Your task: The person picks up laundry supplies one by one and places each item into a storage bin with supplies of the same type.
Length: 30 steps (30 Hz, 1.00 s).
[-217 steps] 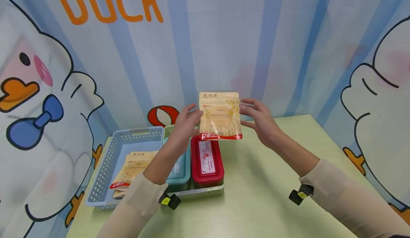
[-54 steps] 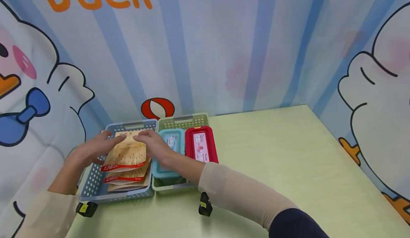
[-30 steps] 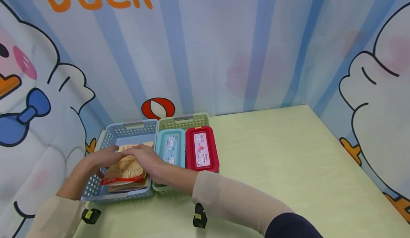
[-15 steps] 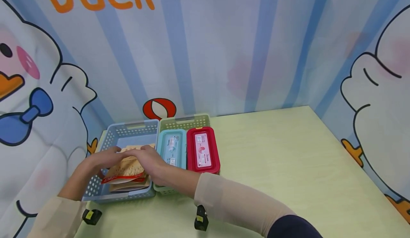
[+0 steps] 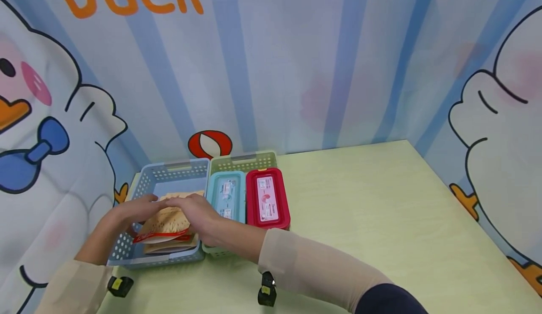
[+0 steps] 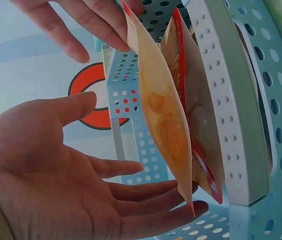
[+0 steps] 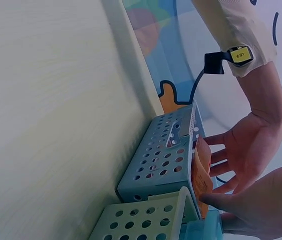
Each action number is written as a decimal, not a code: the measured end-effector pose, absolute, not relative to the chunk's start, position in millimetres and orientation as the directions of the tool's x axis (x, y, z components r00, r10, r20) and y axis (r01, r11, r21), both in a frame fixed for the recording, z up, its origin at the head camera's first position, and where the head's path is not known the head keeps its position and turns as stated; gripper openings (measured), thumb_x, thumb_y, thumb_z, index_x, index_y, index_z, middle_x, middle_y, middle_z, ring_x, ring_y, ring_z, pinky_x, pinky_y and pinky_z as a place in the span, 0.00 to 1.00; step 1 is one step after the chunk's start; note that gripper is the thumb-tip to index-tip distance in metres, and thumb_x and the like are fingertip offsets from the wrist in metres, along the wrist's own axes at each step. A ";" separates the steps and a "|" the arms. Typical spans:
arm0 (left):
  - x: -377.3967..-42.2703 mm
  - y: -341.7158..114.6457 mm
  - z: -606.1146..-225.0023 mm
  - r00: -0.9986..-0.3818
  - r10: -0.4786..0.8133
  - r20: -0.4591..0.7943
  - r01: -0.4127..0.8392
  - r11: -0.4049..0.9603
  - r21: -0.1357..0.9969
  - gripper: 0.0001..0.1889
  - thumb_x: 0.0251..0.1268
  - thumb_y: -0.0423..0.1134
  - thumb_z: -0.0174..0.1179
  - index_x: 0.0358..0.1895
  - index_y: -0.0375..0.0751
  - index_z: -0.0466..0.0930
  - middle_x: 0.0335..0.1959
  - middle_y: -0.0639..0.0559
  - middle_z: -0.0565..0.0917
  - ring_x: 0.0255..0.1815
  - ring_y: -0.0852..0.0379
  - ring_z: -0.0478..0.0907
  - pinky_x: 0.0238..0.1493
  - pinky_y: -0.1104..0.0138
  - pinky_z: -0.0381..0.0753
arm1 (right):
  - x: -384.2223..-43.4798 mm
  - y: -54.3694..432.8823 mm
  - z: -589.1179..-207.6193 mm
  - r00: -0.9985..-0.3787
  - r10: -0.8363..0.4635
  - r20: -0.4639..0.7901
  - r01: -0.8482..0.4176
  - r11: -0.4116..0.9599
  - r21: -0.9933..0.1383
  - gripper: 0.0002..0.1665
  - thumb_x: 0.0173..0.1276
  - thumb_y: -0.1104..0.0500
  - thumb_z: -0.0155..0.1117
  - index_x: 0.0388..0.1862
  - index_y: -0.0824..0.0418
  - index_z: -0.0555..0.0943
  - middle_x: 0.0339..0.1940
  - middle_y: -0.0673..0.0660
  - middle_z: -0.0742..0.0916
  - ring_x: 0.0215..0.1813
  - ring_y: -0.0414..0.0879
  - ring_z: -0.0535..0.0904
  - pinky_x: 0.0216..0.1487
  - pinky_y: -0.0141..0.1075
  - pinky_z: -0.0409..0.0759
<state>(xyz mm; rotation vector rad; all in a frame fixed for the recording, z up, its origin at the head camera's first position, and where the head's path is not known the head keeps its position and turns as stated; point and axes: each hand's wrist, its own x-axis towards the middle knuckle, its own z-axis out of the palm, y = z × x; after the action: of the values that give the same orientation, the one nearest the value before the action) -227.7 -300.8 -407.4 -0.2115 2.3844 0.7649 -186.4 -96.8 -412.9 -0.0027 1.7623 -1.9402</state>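
A beige resealable pouch (image 5: 171,220) with a red band along its bottom lies on top of other beige pouches (image 5: 169,247) in the blue basket (image 5: 179,256). My left hand (image 5: 137,210) is at the pouch's left side; in the left wrist view its fingers are extended, with fingertips right at the pouch's edge and the thumb apart. From the other side my right hand (image 5: 196,213) reaches over the pouch, and its fingers look straight in the left wrist view. The two hands overlap above the pouch in the head view, hiding part of it.
Right beside the blue basket stands a green basket (image 5: 243,162). It holds a box with a light blue lid (image 5: 226,196) and one with a red lid (image 5: 279,201). The pale table (image 5: 360,220) extends to the right, with a printed curtain (image 5: 288,69) behind.
The pouch, earlier held up between both hands over the green basket, has moved left and down onto the pouches in the blue basket. Over the last second both hands have stayed nearly still.
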 end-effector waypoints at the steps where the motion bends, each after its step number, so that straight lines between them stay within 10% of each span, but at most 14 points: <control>1: -227.6 -300.8 -407.4 -0.796 0.035 -0.605 -0.324 0.819 0.473 0.56 0.79 0.69 0.47 0.80 0.18 0.38 0.75 0.14 0.50 0.71 0.15 0.60 0.49 0.36 0.85 | -186.2 -96.3 -413.0 -0.866 -0.370 -0.337 0.375 -0.035 -0.926 0.18 0.75 0.47 0.67 0.57 0.54 0.88 0.77 0.53 0.73 0.77 0.57 0.68 0.73 0.62 0.71; 12: -230.2 -299.1 -403.3 -0.802 0.024 -0.597 -0.309 0.838 0.450 0.58 0.77 0.72 0.47 0.81 0.19 0.38 0.76 0.14 0.48 0.73 0.15 0.56 0.51 0.35 0.84 | -186.1 -87.3 -409.2 -0.854 -0.401 -0.332 0.414 -0.135 -0.900 0.22 0.74 0.48 0.68 0.62 0.55 0.84 0.79 0.53 0.72 0.81 0.61 0.62 0.73 0.68 0.67; 24: -226.6 -283.9 -378.8 -0.889 0.136 -0.437 -0.095 0.879 0.466 0.56 0.80 0.72 0.41 0.81 0.19 0.41 0.80 0.15 0.45 0.78 0.16 0.48 0.70 0.26 0.60 | -201.0 -44.9 -394.0 -0.774 -0.569 -0.277 0.415 -0.126 -0.901 0.35 0.78 0.47 0.65 0.77 0.58 0.69 0.77 0.60 0.72 0.80 0.64 0.65 0.78 0.62 0.64; 30: -221.2 -270.9 -372.0 -0.913 0.215 -0.347 0.020 0.872 0.488 0.52 0.82 0.68 0.42 0.81 0.19 0.43 0.77 0.15 0.55 0.75 0.18 0.60 0.66 0.29 0.70 | -206.2 -16.5 -387.0 -0.741 -0.633 -0.223 0.337 -0.063 -0.940 0.43 0.78 0.45 0.62 0.84 0.57 0.60 0.78 0.55 0.73 0.80 0.60 0.66 0.79 0.56 0.65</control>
<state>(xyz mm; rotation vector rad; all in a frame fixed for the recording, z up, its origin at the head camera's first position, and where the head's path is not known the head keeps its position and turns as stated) -221.2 -270.9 -372.0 0.1730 2.6479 0.6850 -206.2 -16.5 -387.0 -0.3245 1.5518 -1.8717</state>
